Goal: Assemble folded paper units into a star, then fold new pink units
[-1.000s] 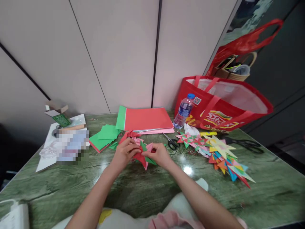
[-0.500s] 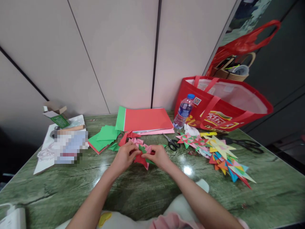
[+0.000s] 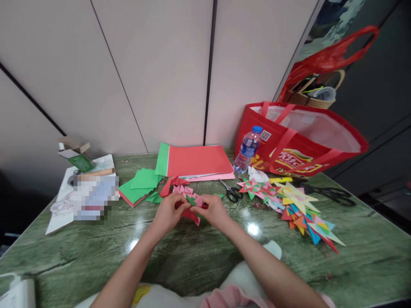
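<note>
Both my hands meet over the green marble table (image 3: 192, 256), pinching a folded paper star (image 3: 192, 209) of red, green and pink points. My left hand (image 3: 167, 212) grips its left side with fingers curled. My right hand (image 3: 214, 210) pinches its right side from above. Just behind the star lie loose folded red and pink pieces (image 3: 178, 185). A pile of finished multicoloured paper stars (image 3: 297, 209) lies to the right of my right hand.
Stacked red and green sheets (image 3: 195, 160) and small green squares (image 3: 139, 185) lie behind. Black scissors (image 3: 230, 191), a water bottle (image 3: 248, 149), a big red bag (image 3: 305, 139) and a second pair of scissors (image 3: 332, 193) stand right. A white sheet with a small box (image 3: 77, 156) lies left.
My hands have drawn slightly closer together on the star, turning and pressing it; less of its green and pink points shows. Everything else stays put.
</note>
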Motion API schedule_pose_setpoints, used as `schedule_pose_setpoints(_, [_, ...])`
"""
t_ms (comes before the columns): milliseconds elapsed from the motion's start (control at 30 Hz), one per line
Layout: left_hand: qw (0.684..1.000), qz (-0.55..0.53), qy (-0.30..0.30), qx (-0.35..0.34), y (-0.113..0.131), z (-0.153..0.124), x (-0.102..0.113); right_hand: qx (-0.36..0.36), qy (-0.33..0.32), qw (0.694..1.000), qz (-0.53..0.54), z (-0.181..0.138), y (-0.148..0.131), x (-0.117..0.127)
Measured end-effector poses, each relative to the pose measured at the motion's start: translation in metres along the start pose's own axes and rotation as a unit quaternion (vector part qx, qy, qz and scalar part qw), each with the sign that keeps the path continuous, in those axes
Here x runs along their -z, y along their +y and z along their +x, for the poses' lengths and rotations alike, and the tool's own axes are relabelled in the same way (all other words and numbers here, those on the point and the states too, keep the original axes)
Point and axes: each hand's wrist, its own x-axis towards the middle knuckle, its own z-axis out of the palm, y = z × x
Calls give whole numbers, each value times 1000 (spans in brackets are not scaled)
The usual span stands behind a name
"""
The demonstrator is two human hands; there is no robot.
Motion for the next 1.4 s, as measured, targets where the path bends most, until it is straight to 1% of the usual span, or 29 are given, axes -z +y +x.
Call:
schedule_pose_setpoints(100, [998,-21,3,67,-3,1,-3,-32,-20,999,10,0,1,-2])
schedule_pose_setpoints(200, [983,-89,-18,161,-2,2,-3,-66,-38,996,54,-1,1,-3])
schedule_pose_setpoints(267, [969,-144,-5,202,-1,2,-1,-79,-44,992,92,-1,0,-3])
schedule_pose_setpoints(300, [963,-169,7,209,-1,2,0,-84,-47,989,113,-1,-1,-2])
schedule_pose_setpoints(367, [954,-214,24,210,0,3,3,-95,-57,982,154,0,-3,0])
schedule_pose_setpoints(467, [945,-245,13,215,0,3,4,-116,-80,968,208,0,-8,2])
schedule_pose_setpoints(533, [941,-260,15,217,1,3,4,-132,-84,958,239,1,-11,3])
schedule_pose_setpoints(600, [940,-269,50,203,2,4,2,-154,-63,951,260,1,-12,3])
schedule_pose_setpoints(667, [942,-264,105,177,3,4,1,-176,-17,945,274,3,-12,3])
schedule_pose_setpoints(733, [945,-257,132,155,3,5,-1,-191,36,935,295,4,-11,2])
schedule_pose_setpoints(767, [946,-259,127,148,3,5,-2,-193,58,929,310,5,-10,2])
schedule_pose_setpoints(833, [947,-272,96,139,3,5,-4,-192,84,918,336,6,-9,1])
schedule_pose_setpoints(933, [948,-285,35,136,5,3,-10,-196,94,912,347,6,-10,0])
schedule_pose_setpoints(1000, [947,-284,14,148,7,2,-14,-201,94,911,347,5,-11,0])
schedule_pose_setpoints(1200, [933,-318,15,170,4,0,-17,-197,39,898,392,4,-11,0])
schedule_pose_setpoints(1400, [950,-268,13,161,0,1,-12,-227,11,896,381,4,-9,0])
